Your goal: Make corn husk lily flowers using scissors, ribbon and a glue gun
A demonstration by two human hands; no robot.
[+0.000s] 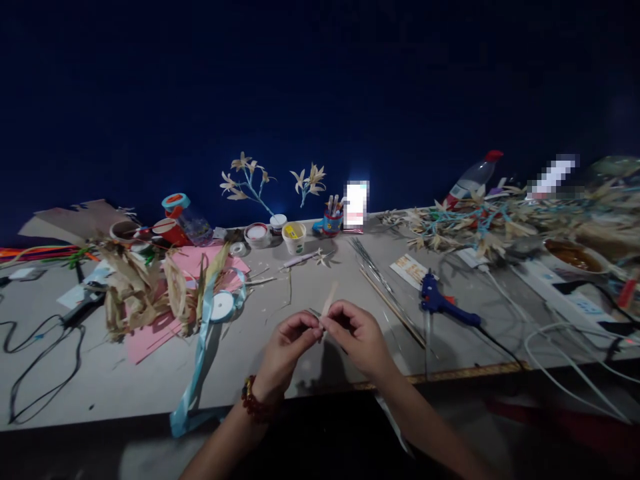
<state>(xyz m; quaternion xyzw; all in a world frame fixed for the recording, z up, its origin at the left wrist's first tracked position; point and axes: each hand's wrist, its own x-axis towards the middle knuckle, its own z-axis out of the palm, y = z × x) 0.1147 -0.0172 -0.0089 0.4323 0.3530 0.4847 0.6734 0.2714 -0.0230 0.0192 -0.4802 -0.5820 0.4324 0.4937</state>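
Observation:
My left hand (295, 337) and my right hand (357, 333) meet above the table's near edge, both with fingers pinched together. A pale strip of dried corn husk (330, 298) stands up from between the fingertips, with my right thumb and forefinger closed on it. At my left fingertips a short, thin grey wire end (314, 311) pokes out; the rest is hidden by the fingers. To the right lie a bundle of thin wires (373, 260), a wooden stick (385, 300) and a blue glue gun (445, 303). A small husk flower (324, 257) lies beyond my hands.
At left are dried corn husks (130, 293), pink paper (155, 337) and a light blue ribbon roll (221, 307). Husk flowers on blue stems (253, 183) stand at the back beside a paper cup (294, 238). More flower stems (450, 223), a power strip (570, 300) and cables lie right.

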